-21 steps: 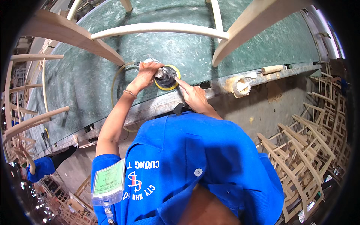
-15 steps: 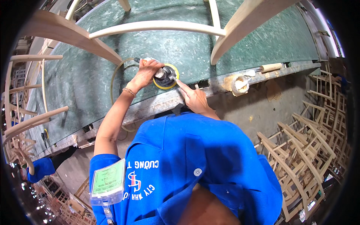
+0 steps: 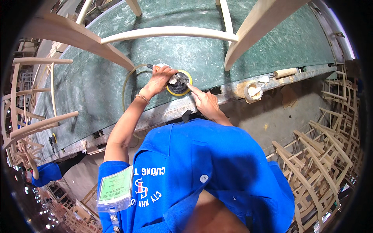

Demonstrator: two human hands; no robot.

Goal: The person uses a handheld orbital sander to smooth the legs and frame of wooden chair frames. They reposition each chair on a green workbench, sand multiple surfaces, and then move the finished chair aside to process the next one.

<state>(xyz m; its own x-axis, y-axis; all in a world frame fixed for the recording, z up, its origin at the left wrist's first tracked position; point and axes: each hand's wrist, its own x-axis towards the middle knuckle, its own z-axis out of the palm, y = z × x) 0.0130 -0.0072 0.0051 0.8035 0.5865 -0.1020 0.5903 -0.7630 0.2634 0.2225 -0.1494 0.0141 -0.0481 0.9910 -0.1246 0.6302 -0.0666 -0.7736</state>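
My left hand is wrapped round the body of a sander with a round yellow-edged pad. The sander is tipped, so its black round part faces up toward me, close to the bench's front edge. My right hand has its index finger stretched out, the tip touching the sander's black part near the rim. The other right fingers are bent and I see nothing held in them. A yellowish hose runs from the sander near my left hand and curves down over the bench edge.
A wooden chair frame stands on the green bench top. At the bench's edge are a tub of pale paste and a wooden roller-shaped piece. Another sander lies far left, near a co-worker in blue. Chair frames are stacked right.
The whole view has shifted slightly, so the bench and things appear farther right. My right index fingertip now reaches a little further onto the sander's black part. My left hand keeps its hold.
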